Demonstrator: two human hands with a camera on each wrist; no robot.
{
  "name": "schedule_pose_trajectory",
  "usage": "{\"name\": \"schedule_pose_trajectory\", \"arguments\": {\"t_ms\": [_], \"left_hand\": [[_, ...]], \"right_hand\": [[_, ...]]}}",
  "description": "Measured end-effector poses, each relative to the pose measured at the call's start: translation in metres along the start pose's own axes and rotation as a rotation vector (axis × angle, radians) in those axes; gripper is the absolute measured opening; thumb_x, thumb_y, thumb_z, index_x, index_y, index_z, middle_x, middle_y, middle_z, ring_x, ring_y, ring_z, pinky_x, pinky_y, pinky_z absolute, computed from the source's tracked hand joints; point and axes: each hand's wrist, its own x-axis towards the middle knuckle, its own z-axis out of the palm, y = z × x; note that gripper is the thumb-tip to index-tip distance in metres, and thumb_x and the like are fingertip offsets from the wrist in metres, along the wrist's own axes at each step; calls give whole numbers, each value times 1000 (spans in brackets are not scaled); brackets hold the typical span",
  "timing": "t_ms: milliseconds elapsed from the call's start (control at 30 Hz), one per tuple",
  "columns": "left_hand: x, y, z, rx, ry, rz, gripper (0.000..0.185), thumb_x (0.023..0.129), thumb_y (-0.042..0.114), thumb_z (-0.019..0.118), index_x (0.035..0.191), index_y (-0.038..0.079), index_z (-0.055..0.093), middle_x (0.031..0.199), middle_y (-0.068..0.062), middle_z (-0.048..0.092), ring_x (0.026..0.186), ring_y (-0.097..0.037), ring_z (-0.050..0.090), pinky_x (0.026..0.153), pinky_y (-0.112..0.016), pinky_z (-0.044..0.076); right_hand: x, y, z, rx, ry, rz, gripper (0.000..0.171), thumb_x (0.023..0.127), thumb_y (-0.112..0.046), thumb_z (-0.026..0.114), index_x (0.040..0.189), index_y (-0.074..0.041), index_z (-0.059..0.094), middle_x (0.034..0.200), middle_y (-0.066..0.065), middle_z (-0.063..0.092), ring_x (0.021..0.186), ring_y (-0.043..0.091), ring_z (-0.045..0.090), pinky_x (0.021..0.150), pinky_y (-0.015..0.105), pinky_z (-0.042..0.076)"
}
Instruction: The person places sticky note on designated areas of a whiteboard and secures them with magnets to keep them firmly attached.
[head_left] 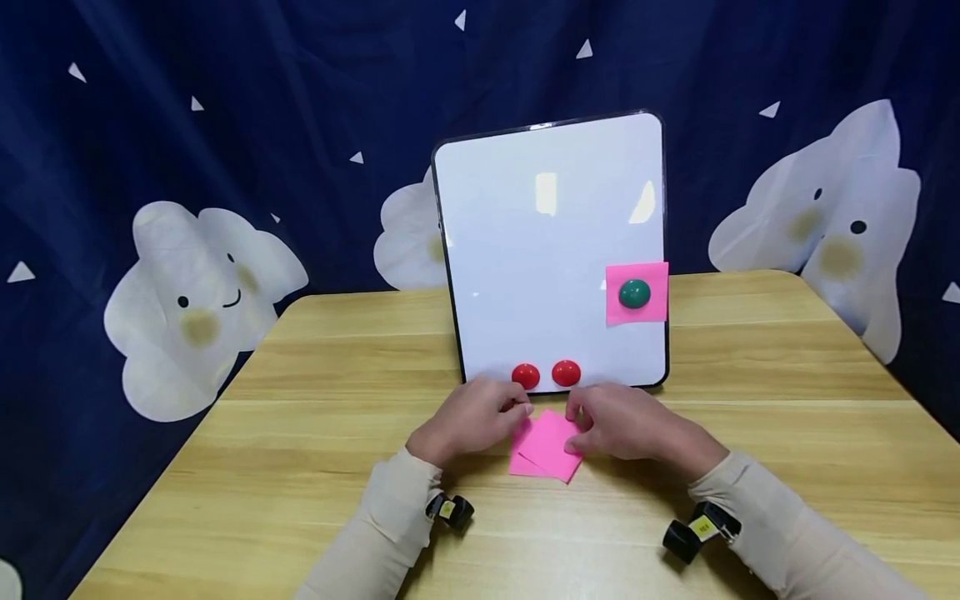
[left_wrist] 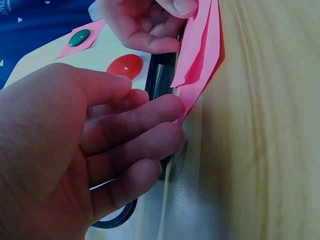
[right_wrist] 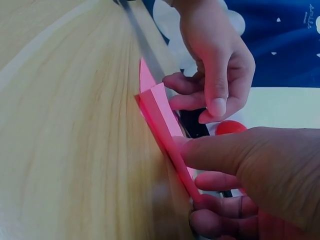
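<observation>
Two pink sticky notes (head_left: 551, 446) overlap at an angle just in front of the whiteboard. My right hand (head_left: 626, 422) pinches the right edge of the upper note, thumb on top and fingers beneath in the right wrist view. There the upper note (right_wrist: 162, 112) is lifted and bent away from the lower one. At the left side of the notes is my left hand (head_left: 480, 414), its fingers loosely bent with nothing gripped. In the left wrist view its fingertips (left_wrist: 172, 107) come close to the lower note's corner; whether they touch it, I cannot tell.
A whiteboard (head_left: 547, 250) with a black frame stands upright on the wooden table (head_left: 300, 467). Two red magnets (head_left: 526, 377) sit along its lower edge. At its right edge, a green magnet (head_left: 634, 293) lies over another pink note (head_left: 617, 314). Behind hangs a dark blue curtain (head_left: 300, 92).
</observation>
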Motion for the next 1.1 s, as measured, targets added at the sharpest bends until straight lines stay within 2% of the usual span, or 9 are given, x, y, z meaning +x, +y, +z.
{"name": "schedule_pose_trajectory", "arguments": {"t_ms": [267, 500, 800, 1100], "left_hand": [[2, 0, 0, 7, 0, -11, 16, 99, 26, 63, 100, 17, 76, 69, 11, 57, 75, -10, 52, 63, -25, 46], [1, 1, 0, -4, -12, -20, 16, 99, 26, 63, 101, 17, 76, 72, 12, 58, 75, -10, 53, 62, -25, 46], [1, 3, -1, 10, -29, -9, 17, 99, 27, 63, 102, 17, 76, 70, 12, 58, 72, -9, 52, 60, -24, 45], [1, 3, -2, 15, -35, -14, 19, 99, 27, 62, 104, 16, 77, 70, 13, 58, 70, -9, 52, 59, -23, 45]], "right_hand": [[0, -2, -1, -19, 17, 59, 27, 77, -32, 88, 89, -17, 68, 75, -6, 54, 73, 15, 51, 62, 33, 45], [-2, -8, -2, -5, -7, 110, 30, 76, -29, 88, 93, -16, 68, 77, -4, 55, 74, 16, 52, 62, 32, 46], [-4, -11, -4, 20, -24, 135, 32, 76, -28, 88, 95, -14, 67, 81, -3, 57, 75, 17, 53, 62, 33, 46], [-4, -10, -3, 72, -41, 142, 27, 80, -20, 86, 96, -12, 66, 82, -1, 56, 75, 18, 53, 63, 32, 46]]}}
